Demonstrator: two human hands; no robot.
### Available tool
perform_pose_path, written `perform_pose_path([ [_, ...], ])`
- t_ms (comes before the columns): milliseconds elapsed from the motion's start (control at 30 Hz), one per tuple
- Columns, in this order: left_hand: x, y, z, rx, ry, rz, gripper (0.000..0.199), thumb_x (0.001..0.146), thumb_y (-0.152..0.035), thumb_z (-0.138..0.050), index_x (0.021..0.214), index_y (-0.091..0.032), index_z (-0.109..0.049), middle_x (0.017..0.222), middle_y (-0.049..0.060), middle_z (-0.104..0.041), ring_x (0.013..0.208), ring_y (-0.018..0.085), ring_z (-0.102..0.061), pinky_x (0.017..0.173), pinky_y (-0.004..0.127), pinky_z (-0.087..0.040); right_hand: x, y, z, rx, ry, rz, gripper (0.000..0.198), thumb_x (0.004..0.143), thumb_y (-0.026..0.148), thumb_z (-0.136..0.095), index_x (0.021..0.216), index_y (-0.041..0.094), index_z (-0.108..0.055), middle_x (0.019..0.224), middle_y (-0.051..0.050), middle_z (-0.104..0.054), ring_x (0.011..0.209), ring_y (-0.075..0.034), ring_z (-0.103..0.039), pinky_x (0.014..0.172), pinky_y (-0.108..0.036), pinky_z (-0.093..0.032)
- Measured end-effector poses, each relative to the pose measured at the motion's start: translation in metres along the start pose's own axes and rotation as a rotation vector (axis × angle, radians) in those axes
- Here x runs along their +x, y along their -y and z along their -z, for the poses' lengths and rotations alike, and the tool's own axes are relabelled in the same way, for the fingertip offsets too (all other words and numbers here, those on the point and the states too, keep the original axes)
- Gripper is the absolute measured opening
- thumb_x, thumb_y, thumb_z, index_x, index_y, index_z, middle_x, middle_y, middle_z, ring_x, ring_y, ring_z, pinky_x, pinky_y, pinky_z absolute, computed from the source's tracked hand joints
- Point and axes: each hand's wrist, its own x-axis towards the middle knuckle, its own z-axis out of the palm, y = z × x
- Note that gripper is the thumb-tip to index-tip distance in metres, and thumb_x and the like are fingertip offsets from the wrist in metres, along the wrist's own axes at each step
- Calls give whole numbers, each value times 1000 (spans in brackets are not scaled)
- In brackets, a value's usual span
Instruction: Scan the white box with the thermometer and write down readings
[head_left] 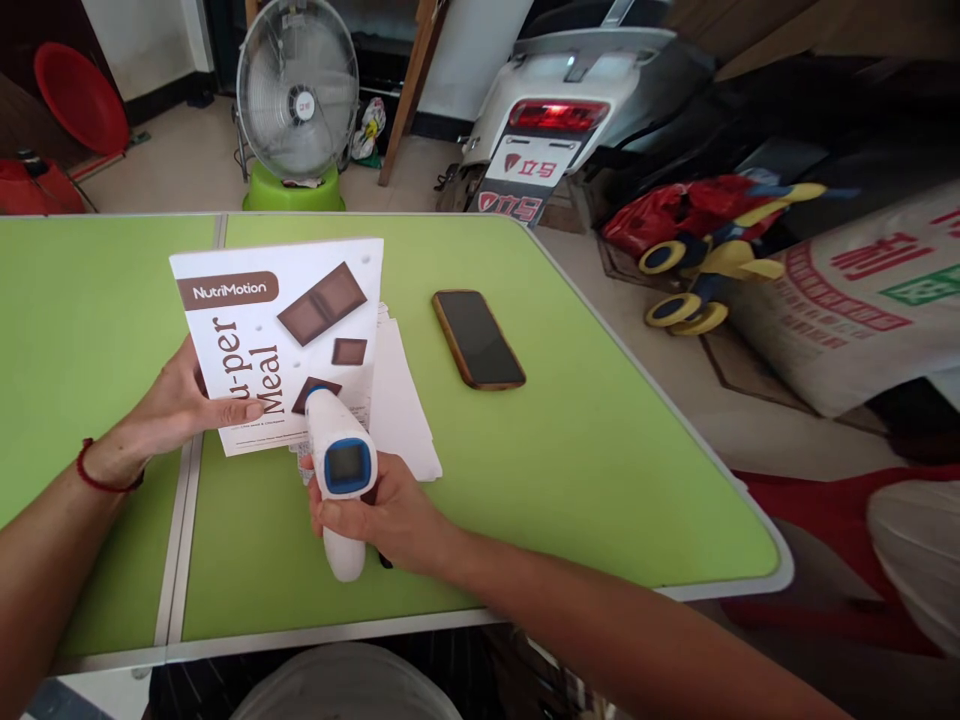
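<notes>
Green tabletop [570, 450] spreads beneath our hands, and the box [274, 345] is held up, front facing us, right of the left hand and beyond the right one. Our left hand [180, 400] is closed on its left edge, thumb on the front, the fingers mostly hidden behind. Our right hand [401, 520] is wrapped around a thermometer [347, 466], whose nose points at the box's lower part; we cannot tell whether they touch. Past the right hand, partly behind the box, lies a white sheet [401, 405]; farther out to that hand's right is a phone [480, 340], screen dark. Well beyond both hands we see a fan [300, 105] on a stool [292, 195], and, farther right, a scooter [559, 115], a toy [720, 260] and a sack [862, 290].
</notes>
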Motion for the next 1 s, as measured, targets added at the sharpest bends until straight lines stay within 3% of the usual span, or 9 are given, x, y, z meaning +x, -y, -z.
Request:
perform_pose_path([
  [100, -1, 1, -2, 8, -36, -25, 47, 65, -35, -81, 102, -15, -60, 107, 8, -67, 95, 26, -61, 77, 37, -54, 0, 1, -1, -23, -1, -18, 36, 61, 43, -76, 77, 19, -54, 67, 4, -54, 60, -11, -51, 61, -30, -43],
  [300, -4, 4, -2, -29, -146, -66, 68, 62, -35, -84, 119, -19, -49, 111, 4, -65, 101, 27, -60, 78, 37, -53, -8, 26, 5, -182, -61, 53, 34, 66, 42, -73, 82, 21, -52, 73, 2, -58, 61, -10, -53, 57, -26, -45],
  [400, -4, 8, 0, -74, -210, -105, 71, 59, -33, -86, 118, -16, -50, 114, 5, -64, 105, 26, -58, 84, 37, -52, -15, 51, 24, -415, -95, 129, 32, 69, 42, -71, 85, 20, -54, 74, 0, -60, 62, -11, -55, 57, -26, -47],
  [533, 0, 20, 6, -74, -306, -148, 86, 54, -29, -89, 126, -15, -42, 121, 6, -60, 110, 26, -56, 92, 39, -47, -18, 68, 66, -871, -246, 178, 37, 69, 40, -70, 97, 19, -58, 87, -4, -65, 72, -15, -58, 62, -29, -49],
  [633, 2, 29, 10, -49, -352, -156, 91, 54, -28, -89, 128, -14, -39, 122, 7, -58, 110, 25, -55, 93, 39, -46, -20, 62, 97, -1170, -329, 144, 42, 72, 39, -66, 108, 19, -58, 100, -9, -65, 86, -21, -61, 68, -33, -51],
  [733, 2, 34, 13, -20, -356, -168, 90, 55, -27, -89, 129, -14, -38, 123, 6, -57, 111, 26, -54, 94, 41, -45, -24, 50, 117, -1395, -284, 135, 39, 77, 37, -60, 112, 19, -57, 102, -10, -64, 86, -22, -62, 70, -34, -51],
  [867, 1, 33, 12, -22, -376, -165, 85, 57, -29, -88, 127, -17, -42, 120, 2, -59, 112, 26, -53, 96, 46, -43, -28, 39, 128, -1608, -333, 174, 35, 80, 37, -56, 111, 20, -57, 101, -10, -64, 81, -22, -63, 64, -34, -50],
  [1000, 2, 30, 10, -10, -390, -137, 61, 55, -34, -89, 106, -18, -59, 115, -1, -62, 108, 26, -54, 98, 46, -43, -27, 34, 134, -1699, -376, 215, 36, 81, 34, -54, 114, 22, -56, 105, -10, -63, 83, -24, -63, 64, -34, -50],
])
